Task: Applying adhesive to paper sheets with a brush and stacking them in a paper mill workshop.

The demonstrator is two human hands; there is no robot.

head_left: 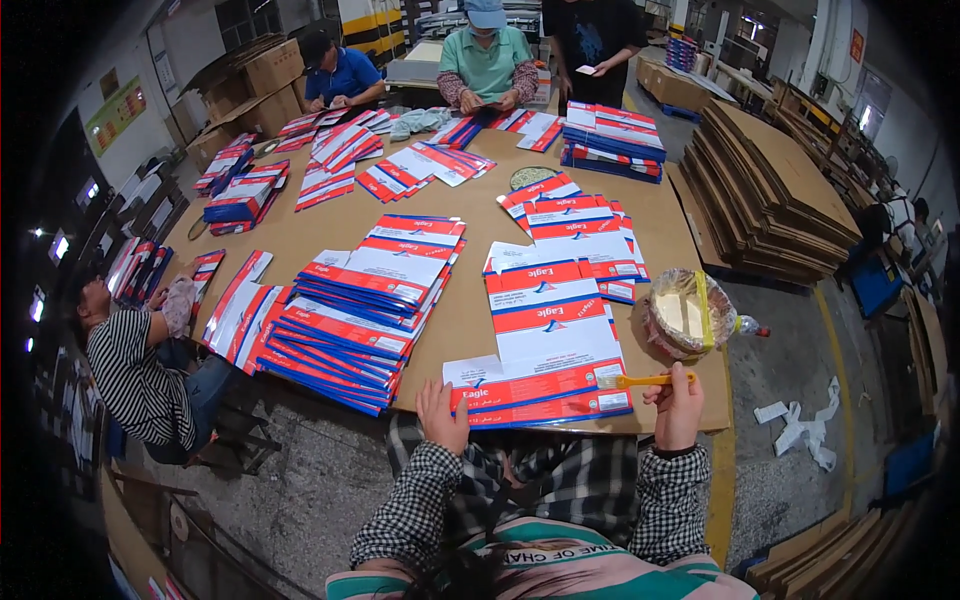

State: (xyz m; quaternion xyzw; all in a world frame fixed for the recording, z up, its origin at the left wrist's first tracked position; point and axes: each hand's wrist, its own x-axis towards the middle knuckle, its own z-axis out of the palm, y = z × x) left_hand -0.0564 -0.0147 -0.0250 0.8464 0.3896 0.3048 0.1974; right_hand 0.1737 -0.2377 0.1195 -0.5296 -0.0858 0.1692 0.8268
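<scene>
Brushwork seemed the step — the right hand (677, 405) gripped a yellow brush (642, 380) over a flat carton (540, 389) at the table edge (714, 414); the left hand (443, 414) lay unclenched on it — next stroke likely wanted steadiness.

The right grip (679, 408) holds a yellow-handled brush (640, 380).

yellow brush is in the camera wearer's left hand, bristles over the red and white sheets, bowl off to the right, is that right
Not quite: the head view shows the yellow brush in the right hand, not the left. Its bristles are over the red and white sheets, and the bowl is off to the right.
</scene>
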